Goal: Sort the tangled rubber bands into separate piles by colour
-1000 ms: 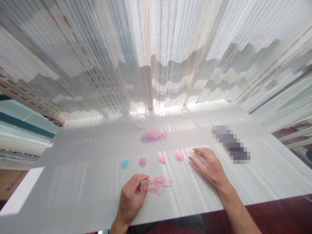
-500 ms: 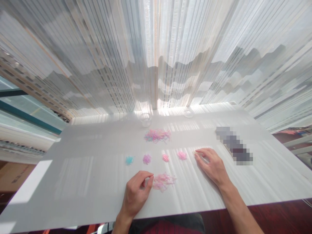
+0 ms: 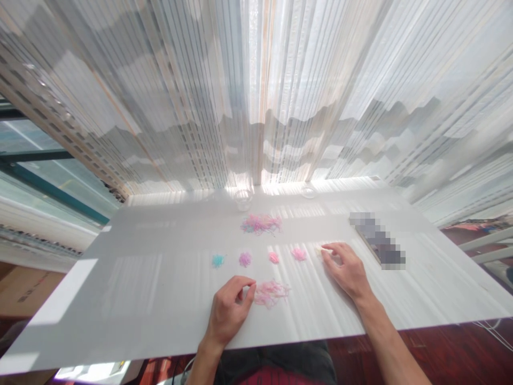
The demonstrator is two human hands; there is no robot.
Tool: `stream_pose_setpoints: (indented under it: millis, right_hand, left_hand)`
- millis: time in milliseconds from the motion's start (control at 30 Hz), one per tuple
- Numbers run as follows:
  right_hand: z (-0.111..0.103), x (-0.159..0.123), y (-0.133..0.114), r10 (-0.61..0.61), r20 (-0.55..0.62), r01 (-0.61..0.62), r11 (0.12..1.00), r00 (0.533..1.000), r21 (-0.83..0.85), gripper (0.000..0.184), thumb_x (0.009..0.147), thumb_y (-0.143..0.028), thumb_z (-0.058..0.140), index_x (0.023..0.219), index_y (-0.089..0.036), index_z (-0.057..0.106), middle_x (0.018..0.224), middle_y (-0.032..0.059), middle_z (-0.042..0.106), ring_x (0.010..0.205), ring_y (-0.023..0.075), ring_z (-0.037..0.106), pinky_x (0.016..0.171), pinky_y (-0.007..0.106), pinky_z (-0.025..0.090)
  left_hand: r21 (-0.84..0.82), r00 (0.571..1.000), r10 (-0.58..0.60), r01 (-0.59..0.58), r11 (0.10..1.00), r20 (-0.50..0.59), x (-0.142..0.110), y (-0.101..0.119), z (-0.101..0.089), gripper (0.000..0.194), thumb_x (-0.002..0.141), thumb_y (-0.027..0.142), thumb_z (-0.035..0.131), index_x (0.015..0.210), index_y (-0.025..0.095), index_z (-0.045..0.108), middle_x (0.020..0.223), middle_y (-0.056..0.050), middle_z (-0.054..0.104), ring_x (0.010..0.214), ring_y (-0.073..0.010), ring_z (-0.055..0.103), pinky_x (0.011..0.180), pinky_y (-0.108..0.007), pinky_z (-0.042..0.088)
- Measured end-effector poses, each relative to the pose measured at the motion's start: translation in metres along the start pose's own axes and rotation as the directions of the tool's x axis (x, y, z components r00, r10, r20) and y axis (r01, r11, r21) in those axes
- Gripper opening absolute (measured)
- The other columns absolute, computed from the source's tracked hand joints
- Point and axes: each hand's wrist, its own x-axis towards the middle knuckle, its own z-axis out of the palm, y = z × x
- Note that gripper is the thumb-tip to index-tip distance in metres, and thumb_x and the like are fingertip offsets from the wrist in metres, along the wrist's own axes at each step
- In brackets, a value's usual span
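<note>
My left hand [image 3: 232,307] rests low on the table, thumb and forefinger pinched together at the left edge of a loose pile of thin pink and pale strands [image 3: 271,293]. What lies in that pinch is too small to make out. Farther right, my right hand [image 3: 345,269] has thumb and forefinger brought close together beside a small pale yellowish heap [image 3: 319,250], partly covered by the fingertips. In a row to its left sit small heaps of strands: light pink [image 3: 298,254], coral pink [image 3: 273,258], purple [image 3: 245,259] and turquoise [image 3: 217,260].
A larger mixed-colour pile of strands [image 3: 261,223] lies behind the row. Beyond it are a clear round container [image 3: 242,200] and a clear shallow dish [image 3: 308,192]. A pixelated dark flat object [image 3: 377,239] lies right on the white table [image 3: 168,310]. Striped curtains hang behind.
The camera view has shifted slightly. My right fingertips have drawn a little back from the pale heap, which shows more now. My left hand keeps its pinch at the pink pile.
</note>
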Motion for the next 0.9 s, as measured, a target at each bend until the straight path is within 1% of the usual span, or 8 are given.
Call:
stream_pose_setpoints:
  millis: [100,200,300,400,500,633,800,900]
  right_hand:
    - [-0.003,-0.005,-0.014,-0.002,-0.044,0.002,1.000,0.999,0.003,0.022,0.100,-0.037,0.055,0.096,-0.023,0.071,0.087,0.0068,0.071,0.076,0.0230,0.065,0.069,0.037,0.054]
    - [0.000,-0.019,-0.042,-0.046,-0.024,0.047,0.998,0.999,0.048,0.017,0.100,-0.033,0.056,0.098,-0.023,0.070,0.081,0.0042,0.069,0.072,0.0210,0.063,0.065,0.034,0.053]
    - [0.011,-0.036,-0.072,-0.169,0.184,0.134,0.973,0.968,0.187,0.013,0.101,-0.028,0.057,0.100,-0.024,0.069,0.088,0.0047,0.069,0.080,0.0207,0.066,0.073,0.034,0.056]
    - [0.022,-0.050,-0.092,-0.219,0.274,0.170,0.966,0.936,0.193,0.008,0.098,-0.026,0.061,0.102,-0.024,0.068,0.087,0.0042,0.067,0.082,0.0220,0.066,0.073,0.035,0.056]
    - [0.027,-0.059,-0.098,-0.197,0.290,0.161,0.976,0.936,0.144,0.005,0.095,-0.022,0.062,0.097,-0.024,0.065,0.085,0.0031,0.064,0.079,0.0217,0.064,0.071,0.035,0.055]
    - [0.028,-0.068,-0.095,-0.163,0.306,0.139,0.985,0.938,0.100,0.008,0.090,-0.016,0.062,0.091,-0.024,0.060,0.084,0.0023,0.063,0.077,0.0214,0.063,0.070,0.035,0.054]
    - [0.037,-0.074,-0.093,-0.142,0.249,0.134,0.990,0.958,0.051,0.014,0.090,-0.011,0.058,0.082,-0.023,0.057,0.078,0.0017,0.062,0.072,0.0213,0.061,0.068,0.034,0.051]
    - [0.040,-0.074,-0.093,-0.138,0.229,0.126,0.990,0.964,0.066,0.015,0.090,-0.011,0.056,0.082,-0.023,0.057,0.076,0.0017,0.062,0.071,0.0209,0.062,0.067,0.034,0.050]
  left_hand:
    - [0.021,0.999,0.032,-0.032,0.999,-0.006,0.001,0.000,-0.001,0.013,0.099,0.022,0.058,0.102,0.021,0.071,0.089,-0.004,0.074,0.066,-0.0143,0.063,0.065,-0.026,0.056]
    - [0.026,0.997,0.077,-0.077,0.997,0.027,0.001,0.001,-0.002,0.019,0.095,0.017,0.059,0.109,0.021,0.071,0.099,-0.006,0.075,0.084,-0.0190,0.069,0.074,-0.030,0.060]
    - [0.050,0.990,0.118,-0.122,0.991,0.079,0.000,0.002,-0.001,0.021,0.093,0.017,0.061,0.113,0.021,0.070,0.102,-0.008,0.073,0.094,-0.0230,0.069,0.083,-0.037,0.061]
    - [0.086,0.986,0.131,-0.140,0.986,0.103,0.000,0.002,-0.001,0.021,0.093,0.019,0.065,0.113,0.020,0.071,0.101,-0.009,0.072,0.092,-0.0240,0.069,0.083,-0.040,0.061]
    - [0.075,0.987,0.130,-0.137,0.988,0.091,0.000,0.001,-0.001,0.018,0.094,0.019,0.064,0.110,0.020,0.072,0.098,-0.009,0.071,0.090,-0.0234,0.069,0.081,-0.039,0.061]
    - [0.049,0.989,0.134,-0.137,0.989,0.069,0.001,0.001,-0.003,0.017,0.095,0.019,0.062,0.108,0.020,0.071,0.099,-0.009,0.070,0.091,-0.0232,0.069,0.082,-0.039,0.061]
    - [0.045,0.990,0.125,-0.128,0.991,0.072,0.002,0.002,-0.003,0.014,0.096,0.020,0.062,0.106,0.020,0.072,0.097,-0.009,0.070,0.089,-0.0224,0.069,0.080,-0.038,0.062]
    - [0.019,0.991,0.112,-0.114,0.993,0.075,0.002,0.002,-0.003,0.014,0.097,0.020,0.061,0.106,0.020,0.072,0.097,-0.009,0.070,0.089,-0.0217,0.069,0.078,-0.035,0.062]
